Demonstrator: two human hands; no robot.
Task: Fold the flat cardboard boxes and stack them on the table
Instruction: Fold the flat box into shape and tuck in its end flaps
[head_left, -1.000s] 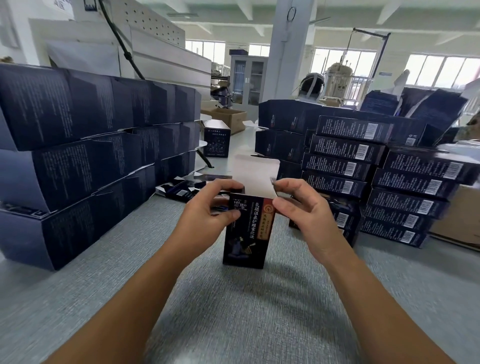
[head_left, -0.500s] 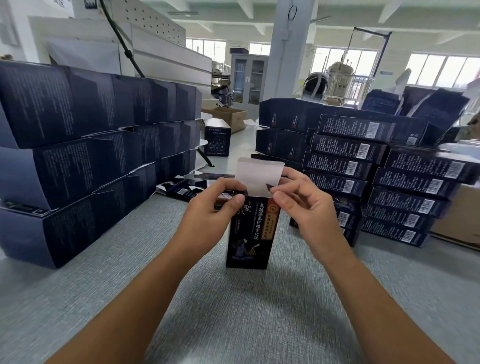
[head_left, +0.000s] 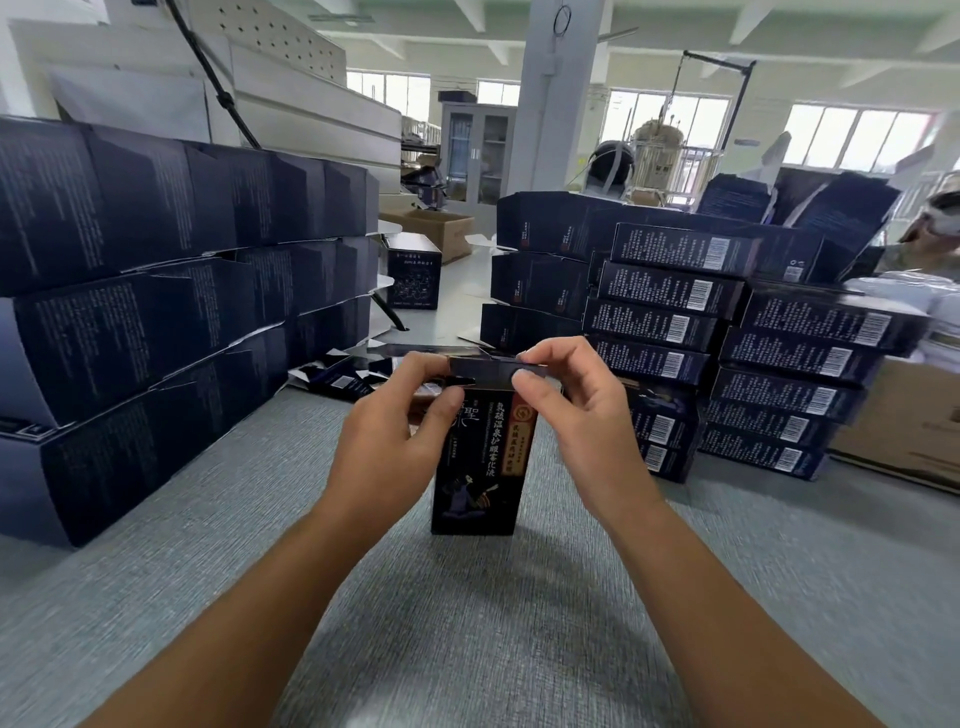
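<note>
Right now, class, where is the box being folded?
In the head view, the box stands upright at centre on the grey table, gripped between the left hand and right hand.

A white pillar (head_left: 558, 93) rose in the middle of the room. Left of it stood a grey cabinet (head_left: 478, 150) with glass doors, and in front of the cabinet sat an open brown carton (head_left: 441, 228). Right of the pillar, a steel tank (head_left: 657, 150) stood before a row of bright windows (head_left: 852, 137). At the left, white panels (head_left: 301, 109) were stacked at a slant, with a black cable (head_left: 213, 83) running diagonally across them. Another brown carton (head_left: 914, 421) lay at the right edge. A person (head_left: 935, 223) showed above it, blurred.
</note>
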